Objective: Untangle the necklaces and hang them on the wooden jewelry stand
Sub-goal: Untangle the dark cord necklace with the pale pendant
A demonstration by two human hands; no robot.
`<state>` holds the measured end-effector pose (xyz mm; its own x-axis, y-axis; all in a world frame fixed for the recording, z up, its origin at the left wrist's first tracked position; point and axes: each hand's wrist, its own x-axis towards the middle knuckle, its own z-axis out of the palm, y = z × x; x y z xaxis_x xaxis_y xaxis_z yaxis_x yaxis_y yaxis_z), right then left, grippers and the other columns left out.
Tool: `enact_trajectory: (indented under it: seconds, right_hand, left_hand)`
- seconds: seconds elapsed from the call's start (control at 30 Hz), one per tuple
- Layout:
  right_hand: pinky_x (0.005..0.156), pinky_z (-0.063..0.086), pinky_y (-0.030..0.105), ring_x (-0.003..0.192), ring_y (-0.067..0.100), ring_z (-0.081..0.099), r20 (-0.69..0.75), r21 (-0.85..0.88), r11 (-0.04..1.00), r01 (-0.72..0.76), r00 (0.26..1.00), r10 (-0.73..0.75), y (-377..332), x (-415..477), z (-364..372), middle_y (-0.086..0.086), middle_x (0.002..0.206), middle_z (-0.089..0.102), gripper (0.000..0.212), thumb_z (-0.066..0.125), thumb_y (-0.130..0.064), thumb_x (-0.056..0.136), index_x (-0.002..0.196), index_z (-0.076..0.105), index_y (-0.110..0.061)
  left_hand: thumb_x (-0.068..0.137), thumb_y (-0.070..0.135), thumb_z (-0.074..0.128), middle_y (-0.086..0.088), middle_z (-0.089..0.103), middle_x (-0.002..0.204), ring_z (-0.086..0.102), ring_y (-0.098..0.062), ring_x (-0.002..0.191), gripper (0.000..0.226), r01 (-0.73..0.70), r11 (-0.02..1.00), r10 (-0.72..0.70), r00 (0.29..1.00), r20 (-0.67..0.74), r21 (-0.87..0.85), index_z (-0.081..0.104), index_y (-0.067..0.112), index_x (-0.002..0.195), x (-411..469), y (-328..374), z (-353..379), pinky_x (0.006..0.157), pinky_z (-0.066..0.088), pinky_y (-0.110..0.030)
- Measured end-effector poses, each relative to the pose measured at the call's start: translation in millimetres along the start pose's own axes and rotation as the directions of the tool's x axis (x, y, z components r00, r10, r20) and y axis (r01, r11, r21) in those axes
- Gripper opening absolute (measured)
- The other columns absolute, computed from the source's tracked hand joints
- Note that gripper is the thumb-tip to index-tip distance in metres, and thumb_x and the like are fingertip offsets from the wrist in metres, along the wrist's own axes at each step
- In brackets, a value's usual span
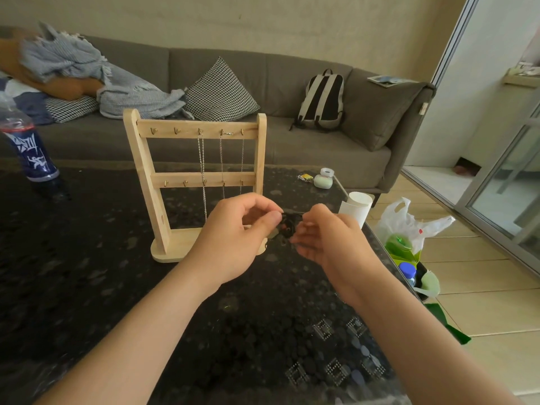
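A wooden jewelry stand [146, 173] with two rows of small hooks stands upright on the dark table [87, 287]. Silver chain necklaces [201, 159] hang from hooks on the right half of its top bar. In front of the stand's right side, my left hand [233, 238] and my right hand [324, 238] are raised close together. Between them is a dark tangled necklace [289, 225] with small beads. My left thumb and forefinger pinch one end of it, and my right fingers pinch the other side. Its full length is hidden by my fingers.
A blue plastic bottle [29, 147] stands at the table's far left. A small white tape roll and a green case [324, 179] lie behind the stand on the right, and a white paper cup [358, 209] sits by the table edge. Bags [409, 229] on the floor at right; a grey sofa [292, 83] behind.
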<state>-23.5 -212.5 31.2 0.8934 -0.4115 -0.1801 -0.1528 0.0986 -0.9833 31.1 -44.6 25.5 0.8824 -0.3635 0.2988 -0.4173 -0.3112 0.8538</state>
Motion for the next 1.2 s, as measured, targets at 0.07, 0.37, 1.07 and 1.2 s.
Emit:
enact_trajectory:
  seconds: [0.07,0.37,1.07,1.2]
  right_hand:
    - [0.081,0.058,0.041,0.082,0.024,0.073,-0.004,0.096,0.993,-0.065,0.998,0.066,0,1,2,0.005,0.075,0.065,0.017,0.055,-0.020,0.096,0.083,0.060,-0.010]
    - [0.086,0.062,0.039,0.083,0.022,0.074,0.010,0.223,0.975,0.022,1.000,-0.025,-4,-1,1,0.001,0.073,0.074,0.020,0.053,-0.013,0.101,0.086,0.065,-0.007]
    - [0.076,0.057,0.018,0.091,0.011,0.076,0.162,-0.160,0.938,0.309,0.945,-0.283,2,-5,-4,-0.002,0.100,0.080,0.024,0.082,-0.008,0.089,0.108,0.077,-0.022]
    - [0.062,0.051,0.009,0.073,0.000,0.071,0.122,-0.233,0.906,0.354,0.935,-0.334,2,-5,-4,-0.006,0.090,0.080,0.021,0.074,-0.004,0.092,0.102,0.080,-0.022]
  left_hand:
    - [0.104,0.026,0.066,0.017,0.076,0.101,0.068,0.001,0.101,0.012,0.089,0.986,-0.080,0.994,0.069,-0.143,0.076,0.031,0.107,0,3,-1,0.097,0.052,-0.028]
    - [0.112,0.018,0.045,-0.019,0.077,0.106,0.076,-0.029,0.095,0.019,0.374,0.612,-0.329,0.922,0.205,-0.697,0.061,0.008,0.108,4,13,0,0.096,0.060,-0.051]
    - [0.110,0.032,0.056,-0.003,0.067,0.090,0.072,-0.019,0.093,0.027,0.382,0.854,-0.356,0.924,0.139,-0.354,0.073,0.012,0.103,5,-1,1,0.097,0.063,-0.052]
    - [0.109,0.040,0.056,-0.001,0.060,0.084,0.064,-0.018,0.089,0.029,0.376,0.884,-0.358,0.927,0.117,-0.278,0.069,0.015,0.104,6,1,-1,0.103,0.059,-0.052]
